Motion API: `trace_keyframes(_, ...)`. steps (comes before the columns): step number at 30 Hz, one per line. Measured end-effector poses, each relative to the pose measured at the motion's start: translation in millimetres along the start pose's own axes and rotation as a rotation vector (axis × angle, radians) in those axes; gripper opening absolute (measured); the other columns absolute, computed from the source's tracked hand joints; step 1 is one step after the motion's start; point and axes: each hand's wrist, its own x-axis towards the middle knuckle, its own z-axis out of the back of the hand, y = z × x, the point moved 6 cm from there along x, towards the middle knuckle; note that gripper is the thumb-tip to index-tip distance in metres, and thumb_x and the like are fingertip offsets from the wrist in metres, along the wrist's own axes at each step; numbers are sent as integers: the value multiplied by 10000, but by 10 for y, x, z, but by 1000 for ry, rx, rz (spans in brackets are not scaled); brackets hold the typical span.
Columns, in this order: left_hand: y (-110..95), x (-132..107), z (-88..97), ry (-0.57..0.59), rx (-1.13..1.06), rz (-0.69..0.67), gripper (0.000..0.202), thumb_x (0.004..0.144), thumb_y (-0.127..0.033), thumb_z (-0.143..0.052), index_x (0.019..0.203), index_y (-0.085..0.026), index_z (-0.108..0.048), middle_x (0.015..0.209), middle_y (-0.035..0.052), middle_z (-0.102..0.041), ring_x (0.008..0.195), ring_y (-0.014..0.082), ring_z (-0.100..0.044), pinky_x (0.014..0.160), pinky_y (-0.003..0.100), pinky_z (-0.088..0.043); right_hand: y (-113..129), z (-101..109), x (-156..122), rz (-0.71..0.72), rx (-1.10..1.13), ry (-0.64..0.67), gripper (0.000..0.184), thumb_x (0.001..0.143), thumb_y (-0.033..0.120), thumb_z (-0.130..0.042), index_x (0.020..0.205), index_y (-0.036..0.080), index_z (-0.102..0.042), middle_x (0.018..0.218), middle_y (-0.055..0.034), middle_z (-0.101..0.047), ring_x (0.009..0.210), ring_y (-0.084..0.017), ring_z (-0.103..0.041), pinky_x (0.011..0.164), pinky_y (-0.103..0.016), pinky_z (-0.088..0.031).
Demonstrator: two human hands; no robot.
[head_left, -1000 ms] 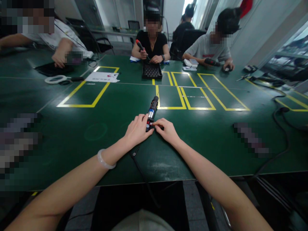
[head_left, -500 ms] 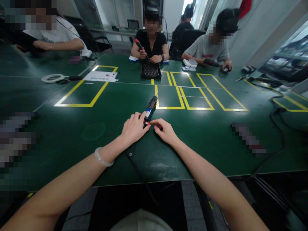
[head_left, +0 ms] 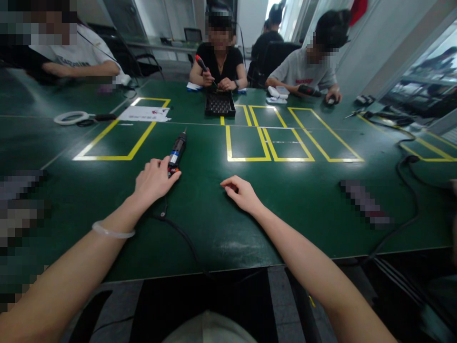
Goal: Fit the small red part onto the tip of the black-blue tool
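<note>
Gripping: left hand (head_left: 152, 179), wrapped over near end of black cylindrical tool (head_left: 177, 147) | location: over green table (head_left: 214, 238), left of right hand (head_left: 243, 194) | long axis: forward, leaning right | nearer: left, touching | right: well apart, loosely curled, fingertips slightly parted, nothing visible held

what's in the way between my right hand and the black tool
Only your left hand: its thumb lies by the near end of the black tool, toward your right hand. Nothing else visible stands between them.
</note>
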Motion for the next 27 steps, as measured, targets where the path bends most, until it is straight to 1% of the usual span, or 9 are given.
trace_keyframes(4,451,75,37,40,-12,94,771,953,-652,-312,1487,-100,-371,1348,284,-471,1179,431,-489,882,528,-461,6,1,0,-9,-7,3,155,888,157,-556,959,184,-691,903,-32,-677,779,-134,-609,739,-264,-481)
trace_keyframes(7,789,103,49,65,-11,197,802,940,-680,-293,1480,-90,-353,1377,288,-446,1196,424,-464,900,528,-446,7,1,-1,-18,-20,8,154,891,160,-554,952,189,-692,891,-27,-673,769,-133,-605,737,-264,-481)
trace_keyframes(11,1187,110,28,97,25,308,772,942,-675,-278,1459,-105,-341,1421,246,-418,1230,395,-436,944,521,-427,0,-5,-4,-12,-20,12,152,892,160,-554,947,189,-693,894,-29,-672,778,-136,-609,739,-268,-480)
trace_keyframes(14,1378,78,21,53,32,359,718,952,-649,-293,1447,-133,-354,1458,206,-387,1260,382,-423,970,529,-427,-8,-10,-5,-2,-17,10,150,894,164,-556,948,181,-695,895,-36,-674,793,-143,-615,742,-273,-478)
trace_keyframes(16,1417,43,40,-32,19,352,689,964,-619,-288,1455,-140,-349,1474,206,-353,1271,389,-413,960,538,-440,-11,-14,-5,3,-20,10,151,895,163,-556,950,176,-697,898,-38,-676,797,-145,-616,744,-275,-477)
trace_keyframes(19,1375,-3,71,-141,26,302,664,966,-586,-313,1427,-112,-369,1446,232,-357,1258,389,-411,906,524,-476,-14,-21,-4,0,-24,15,149,894,159,-558,943,177,-698,895,-37,-679,795,-144,-618,744,-275,-476)
trace_keyframes(23,1303,0,88,-139,70,296,555,942,-547,-403,1291,-123,-483,1386,206,-419,1208,357,-425,859,476,-496,-16,-25,-4,-14,-37,20,144,893,159,-563,936,193,-696,889,-27,-679,801,-143,-623,745,-274,-479)
trace_keyframes(25,1261,24,113,-125,99,281,530,954,-523,-375,1265,-114,-504,1376,205,-430,1193,358,-427,842,473,-495,-13,-26,-4,-14,-38,22,144,895,158,-563,933,194,-697,889,-27,-679,803,-144,-624,746,-275,-480)
trace_keyframes(27,1229,46,146,-110,135,280,562,971,-504,-314,1286,-73,-492,1359,221,-439,1175,362,-432,830,475,-488,-11,-27,-4,-10,-35,27,145,897,157,-561,933,192,-697,894,-30,-681,806,-145,-624,747,-277,-481)
